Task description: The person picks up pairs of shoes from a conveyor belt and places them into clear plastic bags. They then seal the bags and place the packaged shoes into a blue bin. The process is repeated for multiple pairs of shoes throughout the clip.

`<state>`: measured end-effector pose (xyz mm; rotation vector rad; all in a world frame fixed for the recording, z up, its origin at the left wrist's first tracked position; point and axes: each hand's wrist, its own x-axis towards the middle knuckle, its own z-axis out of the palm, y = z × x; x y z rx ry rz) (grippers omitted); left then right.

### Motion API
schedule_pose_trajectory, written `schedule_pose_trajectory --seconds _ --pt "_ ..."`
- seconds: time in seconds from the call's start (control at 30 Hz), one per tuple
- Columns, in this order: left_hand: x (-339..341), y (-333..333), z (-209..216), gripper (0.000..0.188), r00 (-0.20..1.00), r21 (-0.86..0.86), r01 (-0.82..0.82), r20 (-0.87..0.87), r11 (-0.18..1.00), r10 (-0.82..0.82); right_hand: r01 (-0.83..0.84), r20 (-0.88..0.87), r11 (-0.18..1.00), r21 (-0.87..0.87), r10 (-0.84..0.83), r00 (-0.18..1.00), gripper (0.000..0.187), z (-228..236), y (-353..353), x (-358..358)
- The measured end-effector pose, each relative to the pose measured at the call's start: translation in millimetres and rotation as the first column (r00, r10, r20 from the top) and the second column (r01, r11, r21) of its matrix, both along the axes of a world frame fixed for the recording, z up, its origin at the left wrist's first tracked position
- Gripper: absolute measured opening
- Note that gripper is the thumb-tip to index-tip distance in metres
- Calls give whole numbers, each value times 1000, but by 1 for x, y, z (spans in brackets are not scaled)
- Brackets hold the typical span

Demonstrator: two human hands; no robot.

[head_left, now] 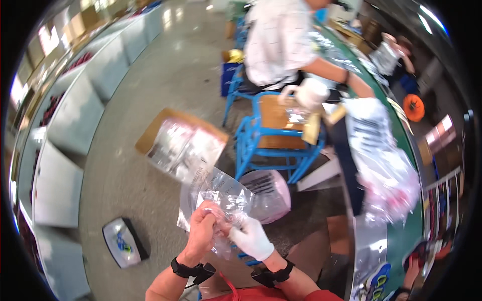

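Note:
A clear plastic bag [226,188] with faint print is bunched up in front of my body. My left hand [202,228], bare, has its fingers closed on the bag's gathered plastic. My right hand [252,240], in a white glove, pinches the same plastic just beside it. The two hands are close together, and folds of film hide the fingertips. Beyond them, an open cardboard box [159,124] on the floor is stuffed with shiny clear plastic bags [183,143]. Whether the bag in my hands touches those is unclear.
Ahead stands a blue metal stool [258,135] bearing a white mug [309,94]. A co-worker [281,45] sits beyond it. At right, a green worktable [401,140] carries large filled plastic bags [374,135] and shoes [379,281]. A small bin [118,253] stands left; pale partitions [57,185] line that side.

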<state>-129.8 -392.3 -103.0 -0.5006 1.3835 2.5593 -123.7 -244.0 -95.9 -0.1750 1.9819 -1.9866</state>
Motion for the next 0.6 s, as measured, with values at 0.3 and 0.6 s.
schedule_pose_trajectory --seconds 0.3,0.6 --pt "1 163 110 13 866 -160 394 -267 905 -424 723 -638 488 489 -365 678 16 66 220 128" --pt "44 243 118 7 712 -570 227 -455 789 -534 895 -832 416 160 -430 349 25 104 260 188"
